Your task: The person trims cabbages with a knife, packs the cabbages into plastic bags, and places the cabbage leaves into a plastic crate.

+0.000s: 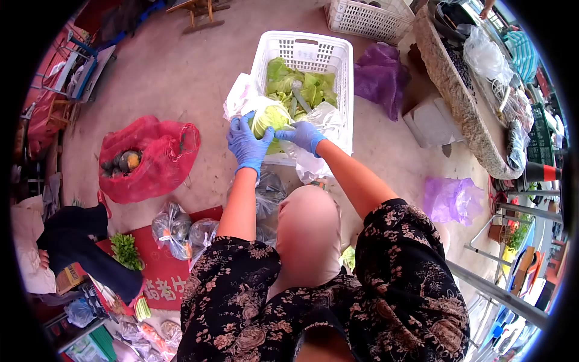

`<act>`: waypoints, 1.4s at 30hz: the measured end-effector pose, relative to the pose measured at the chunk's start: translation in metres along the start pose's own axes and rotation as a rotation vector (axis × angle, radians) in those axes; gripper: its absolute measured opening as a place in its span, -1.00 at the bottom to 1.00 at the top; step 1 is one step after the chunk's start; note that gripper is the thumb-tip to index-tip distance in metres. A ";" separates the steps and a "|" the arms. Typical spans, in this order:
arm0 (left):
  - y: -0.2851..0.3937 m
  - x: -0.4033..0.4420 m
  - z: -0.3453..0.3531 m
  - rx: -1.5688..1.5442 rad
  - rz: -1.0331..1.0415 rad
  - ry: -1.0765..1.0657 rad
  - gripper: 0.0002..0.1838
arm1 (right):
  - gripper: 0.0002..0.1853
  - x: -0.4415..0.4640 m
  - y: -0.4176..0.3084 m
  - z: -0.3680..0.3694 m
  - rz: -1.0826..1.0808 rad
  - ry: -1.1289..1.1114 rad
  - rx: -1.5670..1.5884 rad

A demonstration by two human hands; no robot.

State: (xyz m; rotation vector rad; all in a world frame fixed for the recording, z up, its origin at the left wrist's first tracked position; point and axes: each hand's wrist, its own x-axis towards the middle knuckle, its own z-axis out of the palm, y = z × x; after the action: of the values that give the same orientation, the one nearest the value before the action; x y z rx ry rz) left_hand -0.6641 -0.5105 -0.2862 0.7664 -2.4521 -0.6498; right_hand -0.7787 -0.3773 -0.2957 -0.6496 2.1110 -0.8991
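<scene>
Both my hands wear blue gloves and meet at a round pale green cabbage [269, 119] over the near left part of a white plastic crate [347, 78]. My left hand [248, 143] grips the cabbage's left side, its fingers curled on it. From the right, my right hand [303, 136] presses its fingers against the cabbage. White plastic wrapping [242, 93] lies around the cabbage, and more white plastic [324, 120] hangs over the crate's right side. Loose green leaves [313, 88] fill the crate's far part.
A red mesh sack [148, 160] lies at left, with clear bags [175, 226] on a red mat [157, 265]. Purple bags [383, 75] and a stone trough [461, 102] are at right. Another white crate [368, 21] stands behind. A seated person [84, 241] is at lower left.
</scene>
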 end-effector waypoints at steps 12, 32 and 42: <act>-0.094 -0.035 0.012 -0.863 -0.232 0.129 -0.04 | -0.12 0.039 0.021 0.032 0.168 -0.104 0.558; 0.058 -0.056 -0.023 -1.380 -0.231 -0.058 -0.21 | -0.51 -0.146 -0.013 -0.084 -0.343 0.007 0.810; 0.016 -0.089 -0.071 -2.062 -0.589 -0.238 -0.26 | 0.05 -0.161 -0.009 -0.064 -0.404 0.181 0.027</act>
State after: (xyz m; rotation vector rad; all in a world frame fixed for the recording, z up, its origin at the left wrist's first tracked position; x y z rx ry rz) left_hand -0.5652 -0.4649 -0.2494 0.3351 -0.5015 -2.6576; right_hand -0.7311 -0.2495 -0.1888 -1.0379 2.1584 -1.2438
